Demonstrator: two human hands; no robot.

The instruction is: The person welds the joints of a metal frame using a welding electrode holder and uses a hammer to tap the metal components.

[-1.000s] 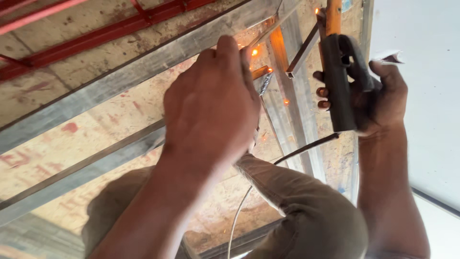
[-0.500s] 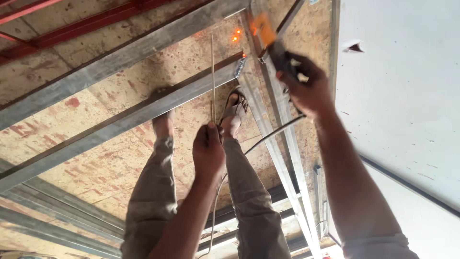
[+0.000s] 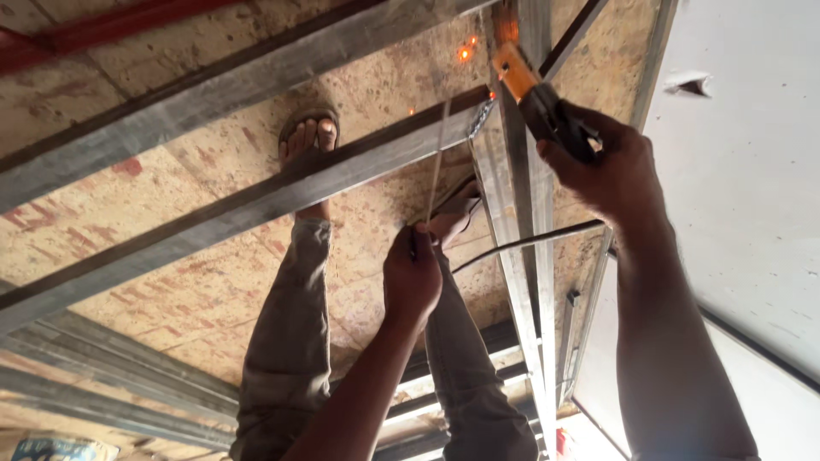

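My left hand is closed around the lower end of a thin metal rod, which runs up to a grey steel bar. My right hand grips a dark electrode holder with an orange tip. The tip is close to where the bar meets an upright steel channel. Orange sparks glow near that joint. A black cable trails from the holder side across the channel.
My legs in grey trousers and sandalled feet rest by the steel bars, over a speckled board surface. A red pipe crosses the top left. A white panel fills the right side. More steel channels lie lower left.
My left hand has dropped away from the joint and now holds the thin rod lower down. My right hand has brought the holder up towards the joint, with sparks still showing.
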